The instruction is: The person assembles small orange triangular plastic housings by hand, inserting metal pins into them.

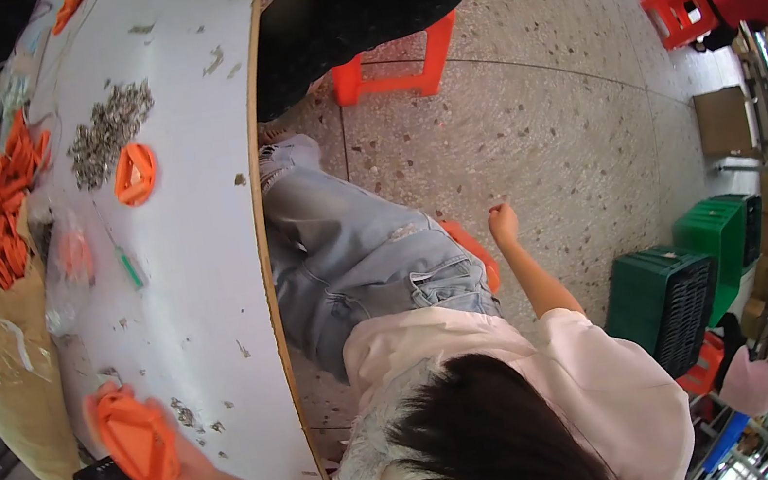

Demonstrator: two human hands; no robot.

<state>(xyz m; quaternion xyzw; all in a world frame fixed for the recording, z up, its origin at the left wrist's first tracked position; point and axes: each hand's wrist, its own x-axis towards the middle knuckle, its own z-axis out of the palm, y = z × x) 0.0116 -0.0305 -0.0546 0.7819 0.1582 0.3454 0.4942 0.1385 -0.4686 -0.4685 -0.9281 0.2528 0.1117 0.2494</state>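
Note:
My left hand [186,474] is closed around an orange plastic part [140,441] with a triangular opening, held over the left part of the white table; motion blurs both. My right hand [502,223] is out to the right of my legs, above the speckled floor, its fingers curled in and nothing visible in them. A similar round orange part [135,174] lies on the table beside a heap of small metal pieces [109,131]. Nearer to me than these is a screwdriver with a green handle [129,268].
A brown paper bag [4,362] full of orange parts stands along the table's left side, next to a clear plastic bag [68,265]. Another person in black [353,18] sits by an orange stool [396,81]. Green crates [658,300] stand at the right.

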